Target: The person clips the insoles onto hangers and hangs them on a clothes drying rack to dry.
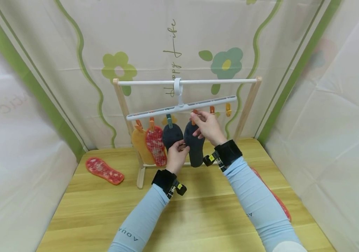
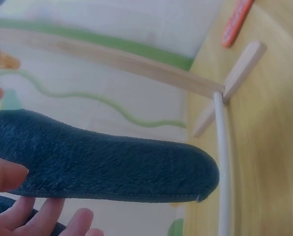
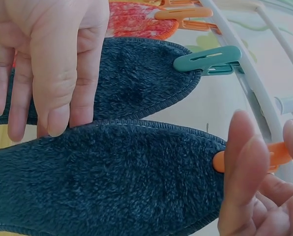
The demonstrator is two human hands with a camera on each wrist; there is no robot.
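Observation:
A dark blue fleece insole (image 1: 194, 147) hangs under the white clip hanger (image 1: 182, 106). My left hand (image 1: 179, 148) holds its lower half, thumb on one face (image 2: 6, 174) and fingers on the other (image 3: 53, 73). My right hand (image 1: 199, 119) pinches the orange clip (image 3: 277, 153) at the insole's top end (image 3: 112, 182). Beside it hangs a second dark blue insole (image 1: 171, 134) from a teal clip (image 3: 208, 60). Further left hang a red patterned insole (image 1: 155, 145) and a yellow one (image 1: 139, 141).
The hanger hooks on the white bar (image 1: 217, 81) of a wooden-legged rack (image 1: 124, 105) at the back of the wooden table (image 1: 198, 217). A red insole (image 1: 104, 170) lies at left; another (image 1: 281, 204) shows under my right arm. Spare orange clips (image 1: 228, 109) hang at right.

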